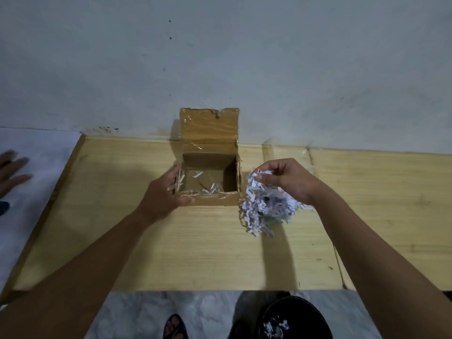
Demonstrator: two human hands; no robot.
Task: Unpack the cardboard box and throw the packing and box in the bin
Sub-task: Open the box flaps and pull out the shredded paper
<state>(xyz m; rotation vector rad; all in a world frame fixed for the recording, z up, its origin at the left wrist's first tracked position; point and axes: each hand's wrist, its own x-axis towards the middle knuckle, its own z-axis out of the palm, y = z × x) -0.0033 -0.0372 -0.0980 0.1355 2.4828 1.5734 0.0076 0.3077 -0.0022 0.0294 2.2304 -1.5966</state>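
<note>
A small brown cardboard box stands open on the wooden table, its lid flap upright against the wall. A few white paper shreds lie on its floor and along its front rim. My left hand grips the box's left wall, fingers inside, thumb on the front. My right hand pinches a large clump of shredded white paper that hangs just right of the box, above the table. A black bin with some shreds in it sits on the floor at the bottom right.
The wooden table reaches to a grey wall behind the box. Another person's hand rests on a white surface at the far left. A sandalled foot is on the marble floor below the table's front edge.
</note>
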